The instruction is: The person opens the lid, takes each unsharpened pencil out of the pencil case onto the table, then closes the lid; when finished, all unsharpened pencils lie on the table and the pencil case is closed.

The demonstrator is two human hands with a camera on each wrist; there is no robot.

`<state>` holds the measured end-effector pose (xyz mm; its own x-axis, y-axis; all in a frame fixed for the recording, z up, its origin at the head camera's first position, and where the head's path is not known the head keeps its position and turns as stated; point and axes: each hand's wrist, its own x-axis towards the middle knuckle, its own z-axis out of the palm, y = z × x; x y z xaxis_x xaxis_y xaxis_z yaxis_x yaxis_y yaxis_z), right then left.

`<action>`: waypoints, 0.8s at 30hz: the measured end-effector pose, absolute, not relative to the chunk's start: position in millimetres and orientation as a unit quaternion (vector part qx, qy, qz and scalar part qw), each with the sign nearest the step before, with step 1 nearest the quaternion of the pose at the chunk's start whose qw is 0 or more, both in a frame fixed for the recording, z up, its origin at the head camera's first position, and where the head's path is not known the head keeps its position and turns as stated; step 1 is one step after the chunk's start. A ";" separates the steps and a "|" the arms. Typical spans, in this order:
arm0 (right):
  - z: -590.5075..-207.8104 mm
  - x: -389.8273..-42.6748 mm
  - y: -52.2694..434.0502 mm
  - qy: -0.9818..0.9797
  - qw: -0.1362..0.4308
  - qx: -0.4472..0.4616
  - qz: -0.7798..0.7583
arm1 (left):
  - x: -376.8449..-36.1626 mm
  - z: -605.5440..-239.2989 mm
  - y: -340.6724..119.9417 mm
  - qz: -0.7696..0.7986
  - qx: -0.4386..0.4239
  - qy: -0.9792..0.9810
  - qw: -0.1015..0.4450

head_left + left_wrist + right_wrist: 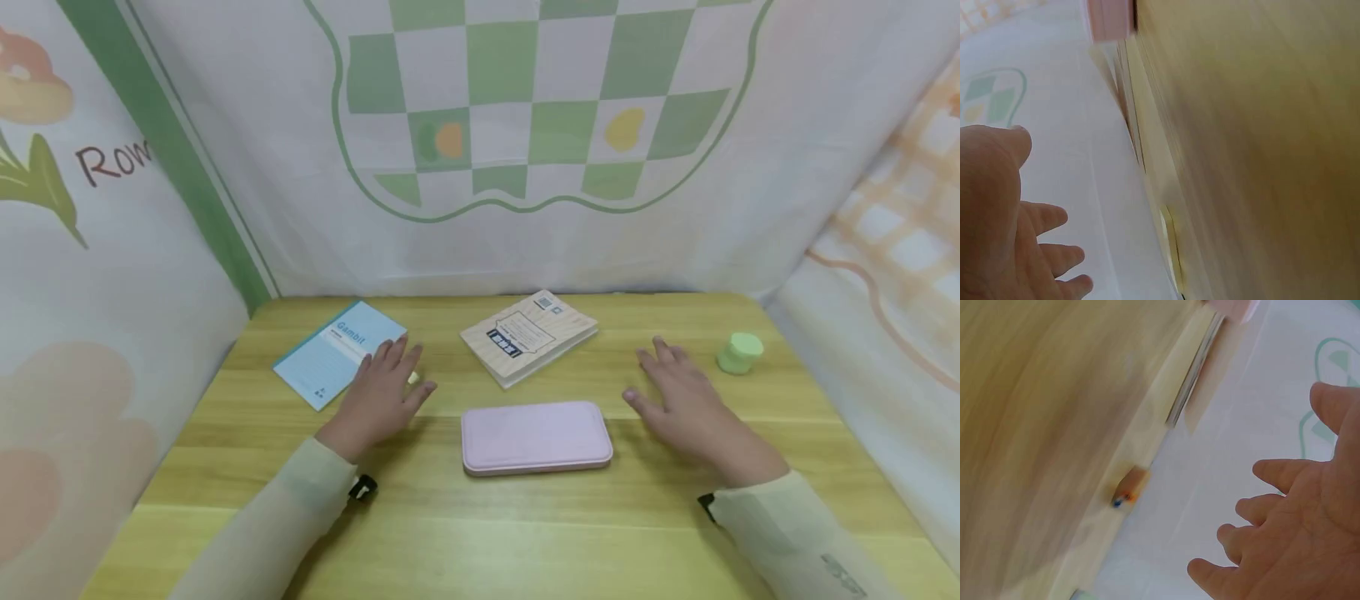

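My left hand [380, 398] is held over the table with its fingers spread, overlapping the corner of a light blue notebook [318, 379] marked "Gambit". Just past its fingers a small pale yellow piece [412, 377] shows, mostly covered by the hand. On the other side, my right hand [686, 408] is also spread, with nothing in it. Between the two hands lies a closed lilac case [536, 437]. A beige paperback book [529, 335] lies flat behind the case. To the right of my right hand stands a small light green jar [740, 353].
A small brown object [1130, 486] with orange and blue on its end sits on the table in the right wrist view; my hand hides it from the head view. The wooden table [465, 542] ends against a white patterned cloth [540, 250].
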<state>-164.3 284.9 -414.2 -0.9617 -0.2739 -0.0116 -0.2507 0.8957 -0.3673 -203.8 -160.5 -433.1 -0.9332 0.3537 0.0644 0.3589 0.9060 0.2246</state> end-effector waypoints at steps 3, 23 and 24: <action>-414.0 -163.0 278.0 0.971 0.038 -0.147 -0.183 | -201.1 -434.2 -153.8 -0.110 -0.201 -0.973 0.016; -412.7 -131.0 212.2 0.925 0.079 -0.334 -0.161 | -161.4 -433.1 -90.7 -0.080 -0.381 -0.913 -0.120; -413.4 -130.7 211.3 0.926 0.081 -0.332 -0.159 | -161.5 -434.8 -88.9 -0.072 -0.382 -0.915 -0.112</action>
<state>-130.7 211.3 -413.4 -0.7671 -0.6399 -0.0447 -0.5886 0.7299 -0.3477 -161.5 -88.9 -434.8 -0.6835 0.7143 -0.1502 0.6822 0.6983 0.2166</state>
